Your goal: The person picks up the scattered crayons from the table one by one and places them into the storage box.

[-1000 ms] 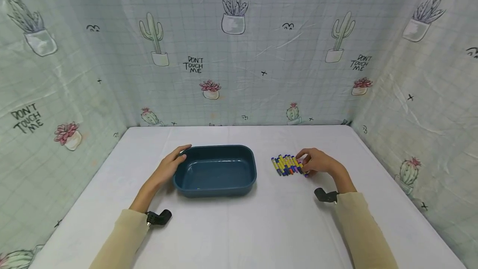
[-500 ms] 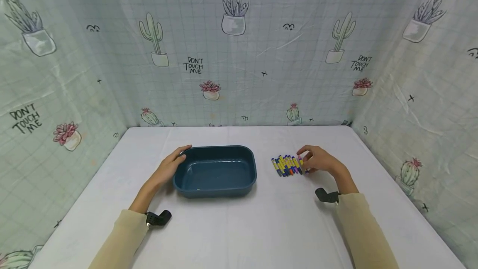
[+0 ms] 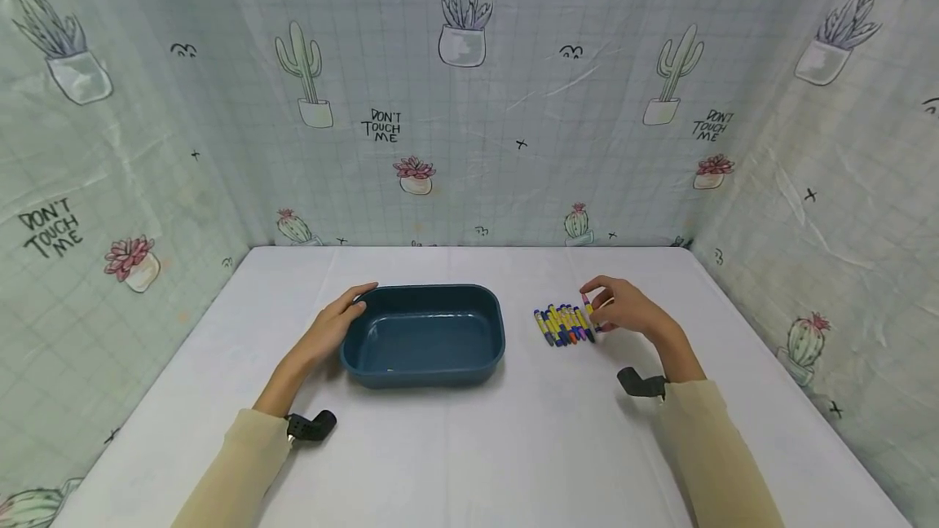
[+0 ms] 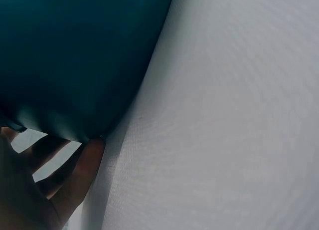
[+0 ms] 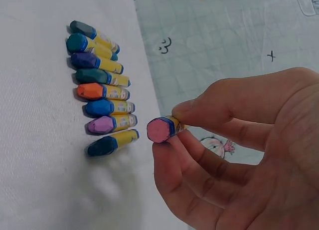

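Note:
A deep blue-green plastic tray (image 3: pixel 425 377) with rounded corners stands on the table, left of the middle. My left hand (image 3: pixel 332 326) holds its left end, thumb over the rim; in the left wrist view the spread fingers (image 4: pixel 82 175) meet the outer wall. To the right lies a row of crayons (image 3: pixel 562 326) in yellow wrappers with blue bands. My right hand (image 3: pixel 623 308) pinches a pink crayon (image 5: pixel 158 130) between thumb and fingertips, just past the row's right end. Its pink hexagonal end faces the right wrist camera, and the fingers hide part of its wrapper.
A white cloth covers the table (image 3: pixel 455 463). Patterned curtains (image 3: pixel 477 104) with cactus drawings rise behind it and along both sides. Black wrist cameras (image 3: pixel 311 427) sit on both forearms.
My right hand has drawn the pink crayon away from the row's right end and raised it slightly. The left hand and the tray have stayed in place.

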Demonstrator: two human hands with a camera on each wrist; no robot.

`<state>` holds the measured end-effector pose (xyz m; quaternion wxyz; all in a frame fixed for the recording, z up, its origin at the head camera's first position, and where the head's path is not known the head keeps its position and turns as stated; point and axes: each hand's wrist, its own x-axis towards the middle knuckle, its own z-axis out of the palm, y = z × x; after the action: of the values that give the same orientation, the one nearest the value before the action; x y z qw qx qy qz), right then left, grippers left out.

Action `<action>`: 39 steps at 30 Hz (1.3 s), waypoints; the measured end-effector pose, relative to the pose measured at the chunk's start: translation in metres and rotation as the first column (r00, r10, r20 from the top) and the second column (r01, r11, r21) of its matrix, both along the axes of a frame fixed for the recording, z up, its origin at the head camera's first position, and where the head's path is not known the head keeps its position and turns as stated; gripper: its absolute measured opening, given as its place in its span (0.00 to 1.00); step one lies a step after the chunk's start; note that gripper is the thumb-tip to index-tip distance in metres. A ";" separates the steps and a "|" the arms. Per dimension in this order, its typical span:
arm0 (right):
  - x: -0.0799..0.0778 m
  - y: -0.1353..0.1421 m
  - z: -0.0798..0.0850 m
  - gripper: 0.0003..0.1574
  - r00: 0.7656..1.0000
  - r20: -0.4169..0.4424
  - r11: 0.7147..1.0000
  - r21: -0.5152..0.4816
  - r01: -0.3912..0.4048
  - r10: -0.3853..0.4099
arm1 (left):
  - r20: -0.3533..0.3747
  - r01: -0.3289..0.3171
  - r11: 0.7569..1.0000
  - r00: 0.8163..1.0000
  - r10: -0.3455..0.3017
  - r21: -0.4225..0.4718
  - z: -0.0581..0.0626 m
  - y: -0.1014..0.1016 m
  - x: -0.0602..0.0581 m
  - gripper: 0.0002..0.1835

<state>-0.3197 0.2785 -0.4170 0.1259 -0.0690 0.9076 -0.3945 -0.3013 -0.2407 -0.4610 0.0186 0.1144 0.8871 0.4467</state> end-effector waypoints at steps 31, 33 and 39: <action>0.000 -0.044 0.016 0.34 0.992 -0.087 0.995 -0.025 -0.096 0.094 | 0.000 0.011 0.999 1.000 -0.011 0.036 -0.001 -0.001 0.000 0.27; -0.002 -0.049 0.018 0.34 0.990 -0.089 0.993 -0.036 -0.115 0.111 | -0.001 0.012 0.999 1.000 -0.012 0.038 -0.001 -0.001 0.000 0.27; -0.005 -0.068 0.027 0.33 0.980 -0.115 0.986 -0.014 -0.165 0.163 | -0.001 0.014 0.999 1.000 -0.014 0.042 -0.001 -0.001 0.000 0.27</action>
<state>-0.3243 0.2104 -0.3901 0.1056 -0.1672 0.8999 -0.3887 -0.3009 -0.2418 -0.4621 0.0189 0.1214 0.8767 0.4651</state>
